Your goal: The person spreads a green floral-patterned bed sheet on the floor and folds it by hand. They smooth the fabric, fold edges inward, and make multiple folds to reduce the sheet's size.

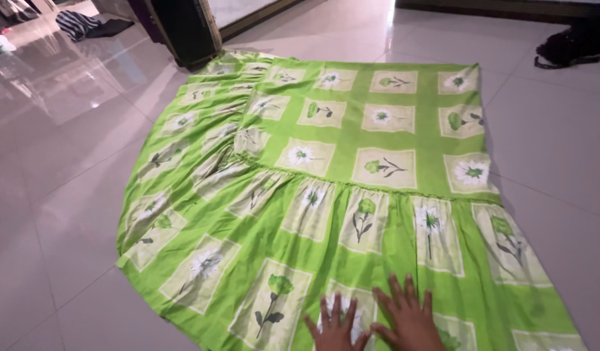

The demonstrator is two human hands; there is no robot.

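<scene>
Bottom centre of frame: your left hand (335, 327), right hand (409, 315) flat on green floral sheet (352, 162), fingers wide, holding nothing; press evenly outward.

The green sheet (352, 195) is thin matt cloth with printed flower squares, smooth across its flat panel and gathered into soft ruffles along the frill. The floor (66, 162) beneath is pale polished tile, glossy enough to mirror the light.

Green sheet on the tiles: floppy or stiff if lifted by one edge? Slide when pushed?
Probably floppy: the sheet shows gathered ruffles and creases. Likely light, lying thin and flat. It may slide or bunch on the glossy floor under both hands.
</scene>
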